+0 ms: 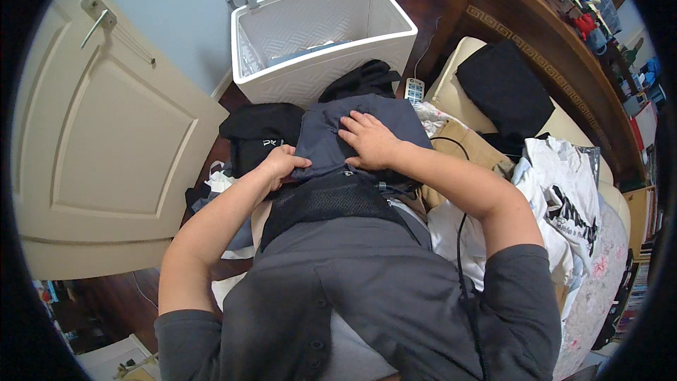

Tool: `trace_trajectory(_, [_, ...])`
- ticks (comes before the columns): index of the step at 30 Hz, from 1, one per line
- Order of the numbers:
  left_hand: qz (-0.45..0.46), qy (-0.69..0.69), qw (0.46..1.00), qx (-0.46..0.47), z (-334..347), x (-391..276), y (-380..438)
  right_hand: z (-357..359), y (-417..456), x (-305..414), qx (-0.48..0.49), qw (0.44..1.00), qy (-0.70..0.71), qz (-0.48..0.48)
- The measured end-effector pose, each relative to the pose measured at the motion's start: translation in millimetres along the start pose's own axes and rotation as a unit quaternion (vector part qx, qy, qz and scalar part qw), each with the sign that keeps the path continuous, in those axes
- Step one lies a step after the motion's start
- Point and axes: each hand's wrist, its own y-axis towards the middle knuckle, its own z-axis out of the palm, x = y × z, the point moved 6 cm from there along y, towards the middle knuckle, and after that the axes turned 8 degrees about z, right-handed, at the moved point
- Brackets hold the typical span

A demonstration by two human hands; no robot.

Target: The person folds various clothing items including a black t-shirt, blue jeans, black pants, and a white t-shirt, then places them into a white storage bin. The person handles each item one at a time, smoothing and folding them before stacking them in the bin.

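A dark blue-grey garment [322,132] lies folded across my lap. My left hand [283,165] pinches its near left corner between thumb and fingers. Flat on top of the cloth rests my right hand [369,140], its fingers spread. Just left of the garment is a black garment [267,129] with white lettering. Another black garment [362,82] lies beyond it, against the front of a white storage bin [322,74]. The bin's lid is raised, and some blue cloth [309,54] shows inside.
A cream door [121,143] stands to the left. At the right, a cream cushioned seat [449,71] carries a folded black cloth [505,87], a white printed T-shirt [563,185] and tan clothing [465,145]. A power strip [414,90] lies by the bin. A black cable [459,243] runs past my right arm.
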Motion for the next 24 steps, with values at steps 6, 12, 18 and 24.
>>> trace_trajectory(6, [-0.046,-0.092,0.991,0.089,1,4,17,11,13,0,0.034,0.992,0.117,0.039])
trace_trajectory(12, [0.101,-0.113,0.98,0.129,26,-71,-10,-2,18,-12,0.131,0.645,0.698,0.282])
trace_trajectory(18, [0.179,0.029,0.915,0.361,129,-96,-1,-10,-15,-59,0.084,0.57,0.72,0.387])
trace_trajectory(24, [0.164,0.064,0.942,0.285,100,-89,21,49,-27,-94,0.073,0.558,0.712,0.42])
